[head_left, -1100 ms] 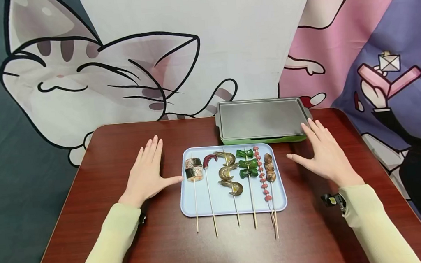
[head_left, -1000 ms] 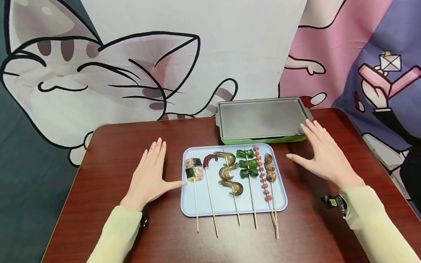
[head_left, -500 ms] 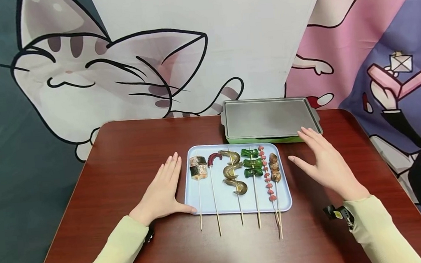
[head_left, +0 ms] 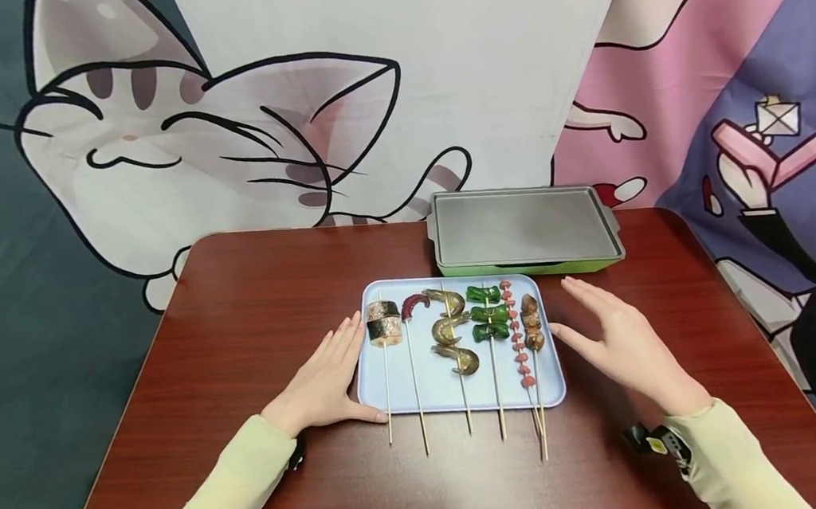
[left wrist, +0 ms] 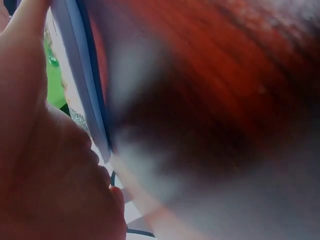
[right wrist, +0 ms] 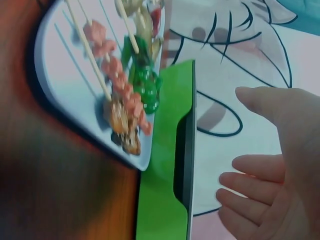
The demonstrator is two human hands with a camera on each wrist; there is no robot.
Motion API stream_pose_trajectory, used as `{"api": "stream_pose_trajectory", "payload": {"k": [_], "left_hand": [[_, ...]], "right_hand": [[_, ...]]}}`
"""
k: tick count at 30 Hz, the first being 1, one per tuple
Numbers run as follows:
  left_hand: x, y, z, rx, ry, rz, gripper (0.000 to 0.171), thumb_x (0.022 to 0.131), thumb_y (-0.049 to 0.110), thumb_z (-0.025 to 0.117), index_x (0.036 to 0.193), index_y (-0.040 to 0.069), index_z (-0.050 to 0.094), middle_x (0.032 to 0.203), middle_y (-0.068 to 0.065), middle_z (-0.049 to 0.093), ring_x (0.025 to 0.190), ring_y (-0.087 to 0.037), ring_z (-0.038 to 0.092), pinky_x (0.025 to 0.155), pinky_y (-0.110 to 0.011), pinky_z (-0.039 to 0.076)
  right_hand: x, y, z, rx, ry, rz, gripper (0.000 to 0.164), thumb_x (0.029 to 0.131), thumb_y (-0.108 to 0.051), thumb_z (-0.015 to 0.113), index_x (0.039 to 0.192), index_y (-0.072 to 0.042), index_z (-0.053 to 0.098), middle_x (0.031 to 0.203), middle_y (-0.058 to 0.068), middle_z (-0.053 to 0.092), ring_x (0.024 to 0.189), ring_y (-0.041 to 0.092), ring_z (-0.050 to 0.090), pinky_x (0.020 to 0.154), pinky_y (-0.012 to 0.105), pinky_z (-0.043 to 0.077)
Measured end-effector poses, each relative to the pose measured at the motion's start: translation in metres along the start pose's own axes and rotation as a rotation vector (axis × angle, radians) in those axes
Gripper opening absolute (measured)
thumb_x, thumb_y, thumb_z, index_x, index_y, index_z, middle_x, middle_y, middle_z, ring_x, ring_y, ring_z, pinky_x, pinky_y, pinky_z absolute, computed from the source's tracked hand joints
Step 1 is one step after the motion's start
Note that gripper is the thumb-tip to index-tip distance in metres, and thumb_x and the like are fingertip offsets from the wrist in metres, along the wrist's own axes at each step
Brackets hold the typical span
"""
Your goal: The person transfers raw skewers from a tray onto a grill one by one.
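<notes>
So I've got two hands at one pale blue tray [head_left: 439, 392], which lies flat in the middle of one reddish-brown table [head_left: 253, 299]. My left hand [head_left: 324, 381] is along the tray's left edge, fingers pretty straight and side by side, thumb spread out toward the near left corner. It looks like I'm touching the rim there, though I can't tell how firmly. My right hand [head_left: 623, 341] is just off the right edge, fingers loosely extended, thumb spread and pointing at the rim with a small gap.

Six skewers on the tray, all with their sticks poking past the near edge. Going left to right: one banded fish skewer [head_left: 385, 324] with what looks like two chunks, one skewer with a single dark red tentacle [head_left: 412, 305], one with three shrimp [head_left: 448, 331], one with three green peppers [head_left: 490, 313], one with a row of small pink pieces [head_left: 518, 347] (too tiny for me to count reliably), and one with brown chunks [head_left: 532, 325], maybe three or four. The near ends of those last two sticks sit really close together.

Past the tray on the far right there's one green box with a grey top [head_left: 521, 226]. Behind the table, one big smiling cartoon cat [head_left: 120, 165].
</notes>
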State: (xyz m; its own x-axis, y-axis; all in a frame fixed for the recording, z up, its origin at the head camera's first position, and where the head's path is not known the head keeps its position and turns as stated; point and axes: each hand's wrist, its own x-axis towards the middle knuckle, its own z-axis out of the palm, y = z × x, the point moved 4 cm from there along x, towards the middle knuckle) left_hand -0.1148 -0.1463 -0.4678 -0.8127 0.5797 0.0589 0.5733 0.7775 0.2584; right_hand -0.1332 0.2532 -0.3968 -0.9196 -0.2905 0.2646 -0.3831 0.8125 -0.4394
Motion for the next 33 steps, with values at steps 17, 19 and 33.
{"api": "stream_pose_trajectory", "payload": {"k": [17, 19, 33], "left_hand": [[-0.001, 0.001, 0.002, 0.029, -0.048, -0.001, 0.125, 0.066, 0.081, 0.055, 0.147, -0.006, 0.015, 0.153, -0.019, 0.01, 0.139, -0.032, 0.012, 0.11, -0.044, 0.018], [-0.001, 0.001, 0.002, 0.035, -0.05, -0.006, 0.126, 0.065, 0.082, 0.054, 0.147, -0.006, 0.015, 0.153, -0.02, 0.01, 0.139, -0.032, 0.013, 0.11, -0.044, 0.017], [0.0, 0.003, 0.002, 0.075, -0.031, 0.018, 0.125, 0.065, 0.081, 0.054, 0.145, -0.008, 0.018, 0.152, -0.022, 0.013, 0.138, -0.033, 0.014, 0.11, -0.045, 0.017]], "right_hand": [[-0.031, -0.01, 0.029, 0.295, -0.201, 0.253, 0.048, 0.078, -0.044, 0.073, 0.11, -0.009, 0.069, 0.097, 0.0, 0.069, 0.079, 0.009, 0.066, 0.064, 0.027, 0.053], [-0.034, -0.007, 0.036, 0.328, -0.237, 0.274, 0.046, 0.078, -0.042, 0.074, 0.108, -0.008, 0.07, 0.089, -0.003, 0.07, 0.076, 0.008, 0.066, 0.063, 0.025, 0.052], [-0.04, -0.005, 0.057, 0.293, -0.283, 0.371, 0.029, 0.078, -0.026, 0.076, 0.099, -0.006, 0.073, 0.07, -0.009, 0.068, 0.067, 0.007, 0.058, 0.061, 0.021, 0.046]]}}
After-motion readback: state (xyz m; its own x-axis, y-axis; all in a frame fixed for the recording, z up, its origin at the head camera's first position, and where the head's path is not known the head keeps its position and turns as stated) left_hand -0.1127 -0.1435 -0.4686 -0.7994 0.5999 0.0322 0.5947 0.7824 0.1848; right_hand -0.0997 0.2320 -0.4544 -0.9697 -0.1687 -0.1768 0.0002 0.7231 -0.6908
